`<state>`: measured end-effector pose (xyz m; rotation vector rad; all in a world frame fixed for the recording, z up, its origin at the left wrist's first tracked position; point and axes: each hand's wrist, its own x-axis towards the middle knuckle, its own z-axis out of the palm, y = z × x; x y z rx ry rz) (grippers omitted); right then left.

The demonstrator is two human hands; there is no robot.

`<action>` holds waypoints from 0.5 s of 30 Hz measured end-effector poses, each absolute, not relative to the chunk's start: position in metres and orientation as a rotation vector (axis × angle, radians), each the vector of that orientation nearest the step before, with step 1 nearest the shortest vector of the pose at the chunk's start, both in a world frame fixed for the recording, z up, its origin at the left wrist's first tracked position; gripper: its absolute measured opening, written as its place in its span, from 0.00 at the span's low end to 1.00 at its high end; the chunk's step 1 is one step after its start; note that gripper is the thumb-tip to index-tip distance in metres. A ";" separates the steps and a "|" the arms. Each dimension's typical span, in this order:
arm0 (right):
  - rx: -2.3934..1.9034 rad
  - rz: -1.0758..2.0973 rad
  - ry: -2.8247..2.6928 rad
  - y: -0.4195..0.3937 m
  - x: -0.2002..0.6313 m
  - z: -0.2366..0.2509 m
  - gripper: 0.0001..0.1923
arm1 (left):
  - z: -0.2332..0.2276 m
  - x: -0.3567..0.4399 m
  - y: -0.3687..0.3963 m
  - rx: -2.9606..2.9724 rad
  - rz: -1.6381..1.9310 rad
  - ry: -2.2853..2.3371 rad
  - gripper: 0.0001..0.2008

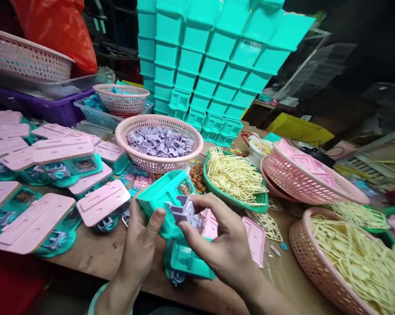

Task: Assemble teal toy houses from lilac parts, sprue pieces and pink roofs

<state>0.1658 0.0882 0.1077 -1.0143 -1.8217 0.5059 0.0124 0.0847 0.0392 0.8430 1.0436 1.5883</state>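
Note:
My left hand (141, 245) grips a teal plastic toy housing (162, 194), tilted up over the table's front edge, thumb resting on its face. My right hand (223, 245) pinches a small lilac plastic piece (184, 212) between thumb and fingers and holds it against the housing. Under both hands lies another teal housing (187, 262), and a pink lid (256, 238) lies to the right of my right hand. Just behind, a pink basket (133, 151) holds many more lilac pieces.
Several teal units with pink lids (57, 151) cover the table's left. A green tray of cream lattice parts (261, 202) and pink baskets (298, 238) with more sit right. Stacked teal boxes (213, 65) rise behind. A purple crate (53, 111) stands far left.

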 end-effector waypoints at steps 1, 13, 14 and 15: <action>-1.032 0.501 -1.804 0.084 0.168 0.100 0.09 | 0.040 0.017 0.083 0.849 1.566 1.014 0.28; -1.044 0.291 -1.804 0.068 0.182 0.070 0.13 | 0.044 0.037 0.076 1.008 1.554 1.051 0.28; -1.040 0.264 -1.812 0.068 0.182 0.068 0.13 | 0.043 0.037 0.077 1.012 1.545 1.045 0.27; -1.038 0.233 -1.819 0.067 0.182 0.066 0.13 | 0.043 0.037 0.077 1.011 1.538 1.043 0.27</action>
